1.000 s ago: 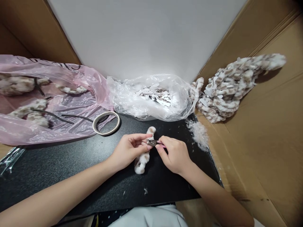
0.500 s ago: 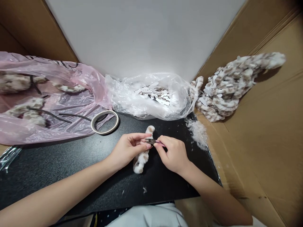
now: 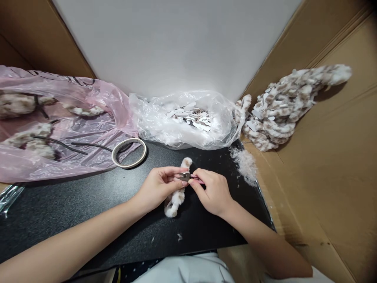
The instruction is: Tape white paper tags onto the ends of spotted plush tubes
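My right hand [image 3: 212,191] is closed around the pink handles of a small pair of pliers [image 3: 185,177], whose dark metal jaws point left. Just at those jaws, the thumb and fingers of my left hand [image 3: 157,186] pinch together. What they hold there is too small and covered to make out. Beneath both hands lies a fluffy white and brown plush strip [image 3: 177,198] on the black tabletop, its far end showing above the fingers and its near end curled below them.
A roll of tape [image 3: 129,165] lies left, against a pink plastic bag [image 3: 97,163] with plush pieces and dark rods. Behind my hands is a clear bag [image 3: 165,135] of white tags and metal bits. Right are a plush pile [image 3: 279,114], loose fluff [image 3: 245,166] and a cardboard wall [image 3: 332,157].
Both hands stay almost in place over the plush strip. The pliers have turned slightly, and more of their jaws and pink handles shows. The whole view has shifted a little.
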`<state>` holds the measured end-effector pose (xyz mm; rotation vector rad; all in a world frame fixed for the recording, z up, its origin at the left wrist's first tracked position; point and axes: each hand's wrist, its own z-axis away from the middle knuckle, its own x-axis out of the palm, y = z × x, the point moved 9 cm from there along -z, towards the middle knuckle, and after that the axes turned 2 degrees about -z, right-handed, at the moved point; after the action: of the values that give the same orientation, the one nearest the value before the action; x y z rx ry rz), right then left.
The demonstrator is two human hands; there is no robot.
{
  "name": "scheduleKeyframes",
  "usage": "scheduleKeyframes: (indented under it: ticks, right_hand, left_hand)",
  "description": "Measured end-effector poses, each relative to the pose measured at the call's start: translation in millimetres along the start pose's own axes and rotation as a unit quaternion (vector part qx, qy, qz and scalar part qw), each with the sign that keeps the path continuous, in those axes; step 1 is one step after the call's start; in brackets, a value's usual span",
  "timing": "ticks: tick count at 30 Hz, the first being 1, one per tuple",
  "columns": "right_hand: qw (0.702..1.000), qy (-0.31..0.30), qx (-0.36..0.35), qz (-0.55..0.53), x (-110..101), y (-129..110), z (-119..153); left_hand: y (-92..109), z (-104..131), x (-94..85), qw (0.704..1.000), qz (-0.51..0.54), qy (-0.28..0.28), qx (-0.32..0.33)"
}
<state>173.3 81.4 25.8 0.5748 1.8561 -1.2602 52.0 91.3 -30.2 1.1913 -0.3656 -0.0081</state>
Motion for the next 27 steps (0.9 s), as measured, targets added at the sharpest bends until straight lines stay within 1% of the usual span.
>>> scheduleKeyframes:
  ticks: [9, 18, 21, 27]
  right_hand:
    - [1.000, -0.001, -0.003, -0.005, -1.9, 3.2, 2.1]
    - [1.000, -0.007, 0.004, -0.001, -0.4, 7.5, 2.6]
    - [1.000, -0.012, 0.006, -0.001, 1.5, 6.4, 2.0]
    - [0.999, -0.021, -0.001, 0.042, 7.3, 0.9, -1.3]
  left_hand:
    - [-2.1, -1.2, 0.0, 0.999, 0.032, 0.000, -0.002]
    - [-5.4, -1.9, -2.1, 0.999, 0.034, 0.011, -0.005]
    - [-5.4, -3.1, -2.3, 0.999, 0.031, 0.006, -0.007]
    - [-1.4, -4.2, 1.0, 0.999, 0.033, 0.001, 0.001]
